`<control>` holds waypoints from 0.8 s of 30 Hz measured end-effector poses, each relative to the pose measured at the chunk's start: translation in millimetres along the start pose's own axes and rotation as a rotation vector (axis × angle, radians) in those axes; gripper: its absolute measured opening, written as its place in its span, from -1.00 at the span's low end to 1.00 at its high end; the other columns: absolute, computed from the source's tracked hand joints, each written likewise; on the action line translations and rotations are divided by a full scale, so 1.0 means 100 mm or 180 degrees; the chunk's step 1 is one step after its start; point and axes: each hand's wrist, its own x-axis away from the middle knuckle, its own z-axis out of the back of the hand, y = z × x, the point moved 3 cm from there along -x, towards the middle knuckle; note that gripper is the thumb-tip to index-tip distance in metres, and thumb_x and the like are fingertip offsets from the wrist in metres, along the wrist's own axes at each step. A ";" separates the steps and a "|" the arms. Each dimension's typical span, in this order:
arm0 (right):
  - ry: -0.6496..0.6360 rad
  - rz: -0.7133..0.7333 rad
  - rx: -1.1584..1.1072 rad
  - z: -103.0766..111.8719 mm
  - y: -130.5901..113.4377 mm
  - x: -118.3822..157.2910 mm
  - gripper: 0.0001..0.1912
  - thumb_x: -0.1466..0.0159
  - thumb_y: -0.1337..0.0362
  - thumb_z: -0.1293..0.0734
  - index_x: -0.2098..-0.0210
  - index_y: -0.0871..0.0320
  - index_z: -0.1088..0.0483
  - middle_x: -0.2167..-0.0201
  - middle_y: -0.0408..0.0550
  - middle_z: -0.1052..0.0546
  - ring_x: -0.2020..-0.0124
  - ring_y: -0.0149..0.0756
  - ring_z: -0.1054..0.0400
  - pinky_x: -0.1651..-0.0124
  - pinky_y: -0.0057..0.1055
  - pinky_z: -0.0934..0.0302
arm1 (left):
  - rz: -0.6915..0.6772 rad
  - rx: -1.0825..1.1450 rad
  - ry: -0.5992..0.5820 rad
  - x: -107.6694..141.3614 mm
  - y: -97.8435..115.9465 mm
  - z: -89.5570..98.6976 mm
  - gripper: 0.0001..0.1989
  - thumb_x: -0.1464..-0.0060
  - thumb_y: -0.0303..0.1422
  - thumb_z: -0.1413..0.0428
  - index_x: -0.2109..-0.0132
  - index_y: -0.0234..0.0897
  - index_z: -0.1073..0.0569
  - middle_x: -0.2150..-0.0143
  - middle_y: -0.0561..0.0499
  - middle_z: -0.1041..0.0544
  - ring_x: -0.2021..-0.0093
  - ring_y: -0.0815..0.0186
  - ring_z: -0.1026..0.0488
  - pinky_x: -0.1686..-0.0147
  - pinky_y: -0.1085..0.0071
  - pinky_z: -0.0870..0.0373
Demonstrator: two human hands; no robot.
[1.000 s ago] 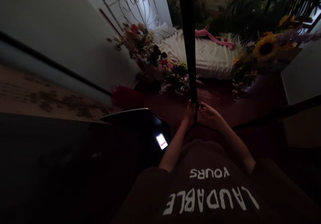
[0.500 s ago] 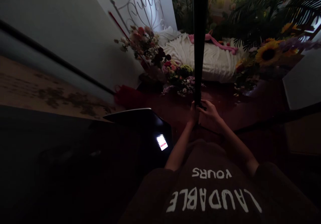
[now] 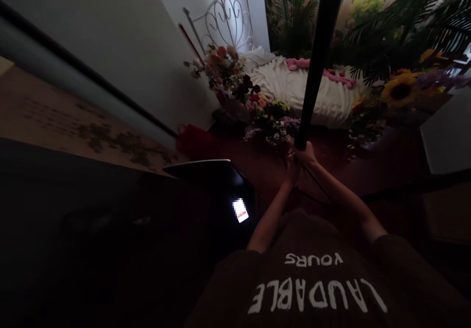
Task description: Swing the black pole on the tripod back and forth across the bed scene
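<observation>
A long black pole point(image 3: 318, 53) rises from in front of my body to the top of the view, leaning to the right. My right hand point(image 3: 307, 153) is wrapped round the pole near its lower visible end. Just left of it and slightly lower, my left hand point(image 3: 292, 164) is closed on the lower part of the same stand. Thin dark legs point(image 3: 312, 196) spread out below the hands. Dim light and the overlap of the hands hide the exact places of the fingers.
Flower bunches point(image 3: 226, 73) stand before a bed with a white cover point(image 3: 287, 80). Sunflowers point(image 3: 400, 90) are at the right. A dark panel point(image 3: 221, 181) with a lit phone screen point(image 3: 241, 211) lies left of my arms. A printed banner point(image 3: 110, 137) crosses the left side.
The pole has tilted, its top moving right. My right hand has shifted and now wraps the pole. The room has shifted slightly right in view.
</observation>
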 end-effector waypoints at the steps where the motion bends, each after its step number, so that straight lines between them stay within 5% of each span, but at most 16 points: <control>1: 0.0095 0.0053 -0.0037 0.02 -0.13 -0.01 -0.50 -0.02 -0.14 -0.41 0.64 0.18 -0.33 0.69 -0.12 -0.42 0.64 -0.39 -0.34 0.60 -0.52 -0.16 | 0.0027 -0.0072 -0.0028 0.01 0.01 0.00 -0.52 -0.20 -0.06 0.03 -0.12 -0.27 -0.25 -0.12 -0.24 -0.39 -0.16 0.17 -0.36 -0.10 0.16 -0.35; 6: 0.0350 0.0511 -0.0028 0.16 -0.76 -0.11 -0.48 -0.02 -0.13 -0.43 0.67 0.17 -0.22 0.74 -0.24 -0.24 0.67 -0.54 -0.16 0.64 -0.57 -0.01 | -0.0062 -0.0417 -0.0203 -0.05 0.11 0.00 -0.46 -0.18 0.04 0.06 -0.13 -0.26 -0.20 0.00 -0.19 -0.49 0.05 0.24 -0.50 0.10 0.29 -0.44; 11: 0.0253 0.0684 -0.0076 0.19 -0.97 -0.16 -0.50 -0.09 -0.14 -0.39 0.61 0.17 -0.29 0.72 -0.23 -0.26 0.65 -0.50 -0.20 0.61 -0.56 -0.08 | -0.0062 -0.0820 -0.0127 -0.15 0.11 -0.02 -0.59 -0.21 -0.03 0.04 -0.01 -0.25 -0.29 0.19 -0.14 -0.56 0.23 0.21 -0.55 0.29 0.37 -0.41; 18: 0.0157 0.1163 0.0117 0.34 -0.83 0.02 -0.55 -0.08 -0.11 -0.41 0.33 0.18 -0.41 0.44 -0.11 -0.51 0.38 -0.33 -0.44 0.33 -0.43 -0.34 | 0.0084 -0.1055 -0.0077 -0.12 0.03 -0.02 -0.64 -0.20 -0.09 0.00 0.03 -0.28 -0.33 0.27 -0.11 -0.57 0.33 0.25 -0.55 0.38 0.43 -0.35; 24: -0.0329 0.1017 0.0475 0.58 -0.08 0.31 -0.64 -0.21 0.04 -0.35 0.08 0.10 -0.37 0.20 -0.03 -0.58 0.19 -0.25 -0.51 0.17 -0.33 -0.42 | 0.0140 -0.1057 -0.0064 -0.14 0.00 -0.04 -0.68 -0.20 -0.12 -0.01 0.05 -0.25 -0.33 0.24 -0.11 -0.56 0.33 0.26 -0.54 0.39 0.44 -0.33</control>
